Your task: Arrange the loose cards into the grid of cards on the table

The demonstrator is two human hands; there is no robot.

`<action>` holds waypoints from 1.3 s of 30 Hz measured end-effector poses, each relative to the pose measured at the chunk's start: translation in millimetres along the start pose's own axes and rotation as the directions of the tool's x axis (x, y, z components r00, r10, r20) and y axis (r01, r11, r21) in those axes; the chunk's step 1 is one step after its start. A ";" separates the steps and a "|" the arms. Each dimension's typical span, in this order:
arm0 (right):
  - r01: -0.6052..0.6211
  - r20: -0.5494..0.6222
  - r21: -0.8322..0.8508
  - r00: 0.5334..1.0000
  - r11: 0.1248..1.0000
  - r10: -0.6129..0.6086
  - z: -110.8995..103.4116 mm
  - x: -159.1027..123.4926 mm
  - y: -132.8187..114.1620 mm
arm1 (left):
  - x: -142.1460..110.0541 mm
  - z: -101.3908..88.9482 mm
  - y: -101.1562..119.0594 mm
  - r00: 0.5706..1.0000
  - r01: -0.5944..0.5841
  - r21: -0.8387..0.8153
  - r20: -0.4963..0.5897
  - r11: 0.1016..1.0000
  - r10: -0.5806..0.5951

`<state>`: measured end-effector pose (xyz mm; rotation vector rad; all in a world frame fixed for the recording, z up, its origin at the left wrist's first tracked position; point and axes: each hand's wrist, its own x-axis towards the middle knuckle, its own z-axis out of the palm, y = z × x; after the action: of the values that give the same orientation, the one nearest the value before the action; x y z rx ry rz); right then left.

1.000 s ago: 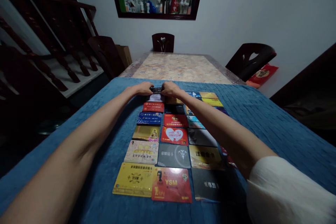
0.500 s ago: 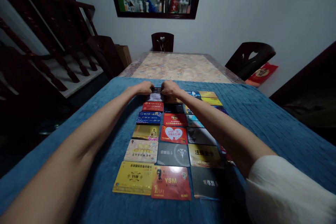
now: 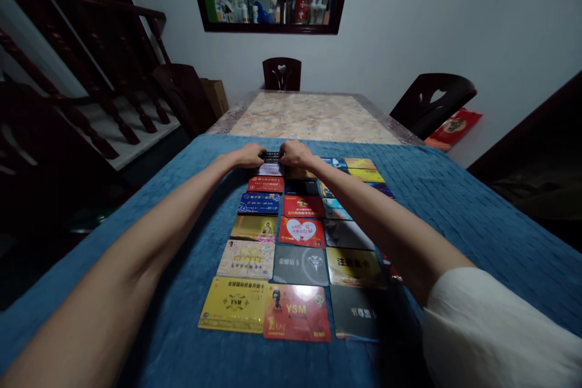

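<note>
Both arms stretched out across the blue cloth, left hand and right hand side by side at the far end of the card grid, each gripping one end of a small dark stack of cards, fingers curled down onto it, stack sitting low over the cloth just past the top of the left column; can't tell if it rests on the cloth or is lifted a bit. Just below the stack a pale card, then red card, blue card, gold card running toward the near edge. Nearest row: yellow YSM card, red YSM card, black card, all flat, touching edge to edge. Heart card mid grid. Right forearm lies over the right-hand columns, hiding some cards; white sleeve at near right. Beyond the cloth bare marble tabletop, dark chair at the far end, another chair on the right
</note>
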<state>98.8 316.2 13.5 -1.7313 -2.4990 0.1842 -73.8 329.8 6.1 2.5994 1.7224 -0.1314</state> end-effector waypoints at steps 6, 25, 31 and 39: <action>-0.003 0.003 0.000 1.000 1.000 0.003 -0.6 -2.0 -0.8 | 1.3 6.9 -2.0 1.000 -0.011 0.004 -0.025 1.000 0.011; 0.021 -0.077 -0.045 0.997 0.999 -0.024 -23.8 -44.2 6.2 | -35.4 -7.2 6.4 0.960 0.004 -0.086 -0.279 0.996 -0.028; 0.038 -0.137 -0.076 0.989 0.996 -0.048 -34.8 -79.7 8.2 | -64.3 -13.7 42.8 0.924 -0.080 -0.112 -0.381 0.991 0.031; 0.052 -0.190 -0.098 0.979 0.994 -0.070 -35.5 -152.8 12.5 | -112.2 -3.7 114.8 0.884 -0.196 -0.097 -0.448 0.976 0.133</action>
<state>169.2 179.0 45.1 -1.6152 -2.4494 -0.1012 -11.4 182.1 15.5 2.8025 1.5245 0.6051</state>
